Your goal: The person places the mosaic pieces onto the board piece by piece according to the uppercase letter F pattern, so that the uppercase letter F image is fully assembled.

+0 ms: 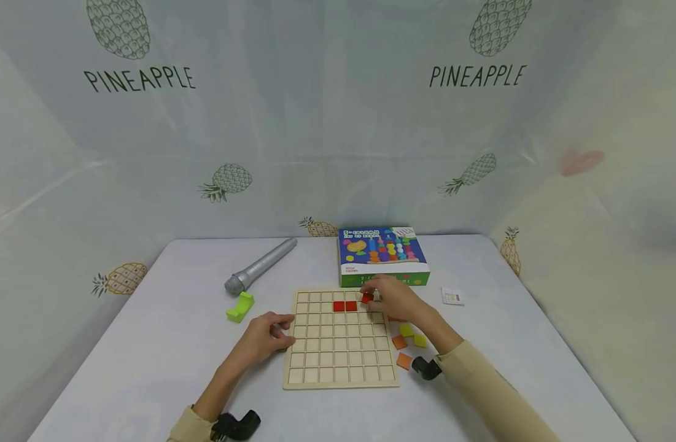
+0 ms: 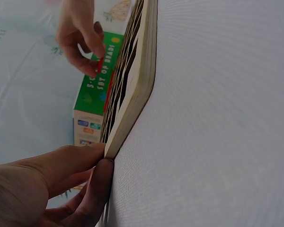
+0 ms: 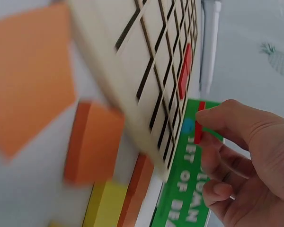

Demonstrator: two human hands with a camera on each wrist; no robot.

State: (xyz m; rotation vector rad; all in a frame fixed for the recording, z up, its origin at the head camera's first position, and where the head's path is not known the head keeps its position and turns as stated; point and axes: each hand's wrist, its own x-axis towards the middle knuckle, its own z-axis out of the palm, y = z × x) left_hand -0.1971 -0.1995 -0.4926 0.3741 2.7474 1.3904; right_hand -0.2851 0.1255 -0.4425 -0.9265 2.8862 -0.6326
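Note:
A pale wooden grid board (image 1: 341,386) lies flat on the white table. Two red square tiles (image 1: 345,306) sit side by side in cells of its second row from the back. Between thumb and fingers, my right hand (image 1: 394,299) pinches another red tile (image 3: 199,126), held on edge just above the board's back right part. My left hand (image 1: 262,338) rests its thumb and fingertip against the board's left edge, the two apart from each other in the head view. Orange tiles (image 1: 403,361) and yellow tiles (image 1: 420,341) lie loose along the board's right side.
Behind the board stands a colourful bead-set box (image 1: 384,277). A silver microphone (image 1: 263,265) lies at the back left, near a lime-green curved block (image 1: 240,307). A small printed card (image 1: 452,296) is on the right. Pineapple-print curtain (image 1: 326,135) surrounds the table.

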